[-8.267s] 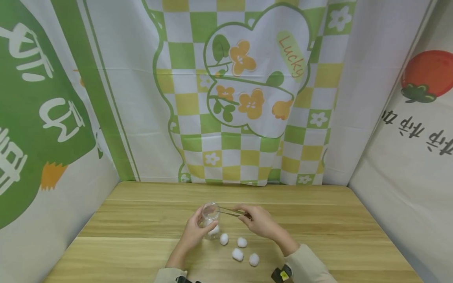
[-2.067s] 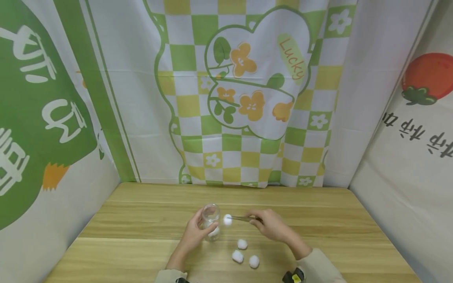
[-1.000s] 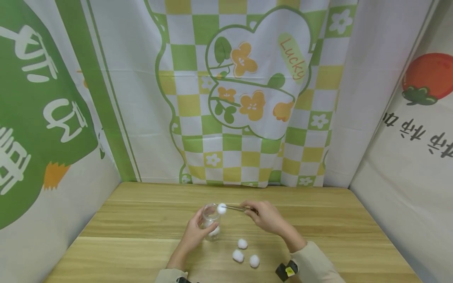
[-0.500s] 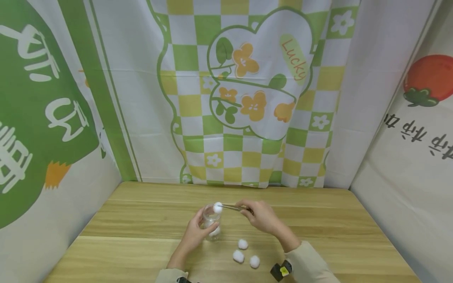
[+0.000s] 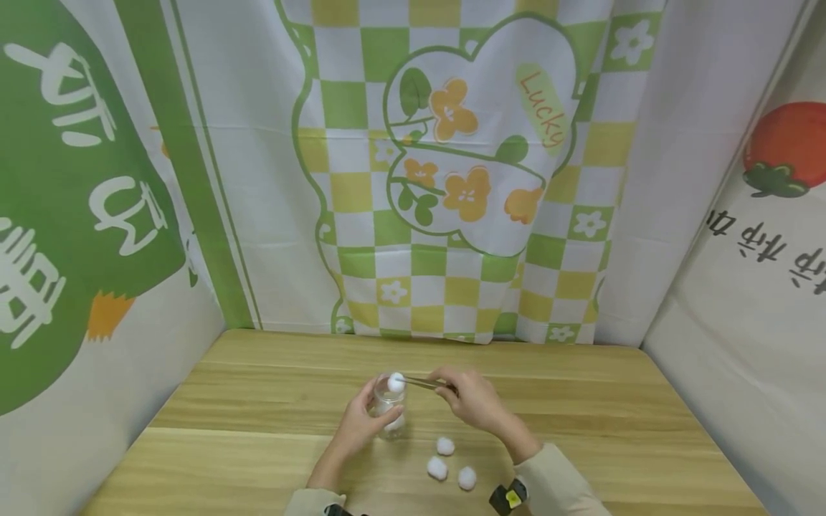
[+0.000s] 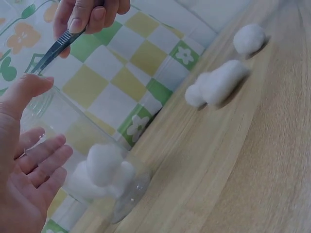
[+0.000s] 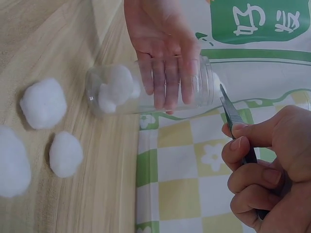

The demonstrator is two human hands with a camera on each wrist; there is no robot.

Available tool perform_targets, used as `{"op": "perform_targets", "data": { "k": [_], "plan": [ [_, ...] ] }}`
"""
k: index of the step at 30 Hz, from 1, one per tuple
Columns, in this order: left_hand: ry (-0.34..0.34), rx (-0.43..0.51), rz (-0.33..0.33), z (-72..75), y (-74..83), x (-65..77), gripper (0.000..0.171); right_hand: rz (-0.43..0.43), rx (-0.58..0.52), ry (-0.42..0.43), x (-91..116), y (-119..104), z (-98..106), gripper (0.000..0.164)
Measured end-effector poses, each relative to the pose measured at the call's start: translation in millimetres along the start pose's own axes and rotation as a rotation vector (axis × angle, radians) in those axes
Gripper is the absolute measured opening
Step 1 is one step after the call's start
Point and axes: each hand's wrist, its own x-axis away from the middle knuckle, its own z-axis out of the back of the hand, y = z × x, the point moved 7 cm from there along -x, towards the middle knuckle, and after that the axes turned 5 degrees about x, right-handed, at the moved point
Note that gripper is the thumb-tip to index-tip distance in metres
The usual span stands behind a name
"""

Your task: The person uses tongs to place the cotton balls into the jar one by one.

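My left hand [image 5: 356,424] holds a clear jar [image 7: 146,104] upright on the table, thumb on one side and fingers on the other. Several white cotton balls [image 7: 119,83] lie at the jar's bottom. Between thumb and fingers, my right hand [image 5: 474,401] pinches metal tweezers [image 7: 233,114], which point left toward the jar. Their tips hold another cotton ball [image 5: 396,382] right at the jar's open mouth. In the left wrist view, my left thumb overlaps the rim and hides the tweezer tips.
Three loose cotton balls [image 5: 437,469] lie on the wooden table [image 5: 290,358], to the right of the jar and nearer to me. A patterned cloth [image 5: 452,287] hangs behind the table's back edge, with printed cloths at both sides.
The tweezers have picked up one cotton ball from the table beside the jar and brought it up and left to the jar's mouth. My left hand and the jar have stayed in place.
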Motion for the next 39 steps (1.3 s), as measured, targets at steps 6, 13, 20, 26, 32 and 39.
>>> {"op": "perform_targets", "data": {
  "k": [6, 13, 20, 26, 32, 39],
  "plan": [
    [-0.011, 0.033, -0.04, -1.5, 5.3, 0.6, 0.069, -0.032, 0.007, -0.016, 0, 1, -3, 0.022],
    [-0.002, 0.038, -0.095, -1.4, 7.2, -0.1, 0.056, -0.059, -0.022, -0.039, 1, 4, -5, 0.025],
    [0.033, 0.043, -0.065, -0.5, 4.6, -1.3, 0.063, -0.053, -0.038, -0.032, 1, 6, -4, 0.024],
    [0.024, 0.037, -0.06, -1.1, 5.1, -0.2, 0.065, -0.038, -0.055, -0.036, 5, 7, -4, 0.024],
    [0.037, 0.039, -0.037, -0.5, 3.8, -0.2, 0.066, -0.019, -0.064, -0.043, 10, 7, 1, 0.026],
    [0.054, 0.028, -0.031, -0.6, 5.2, 0.0, 0.063, -0.026, -0.063, -0.043, 17, 13, 6, 0.027]
  ]
}}
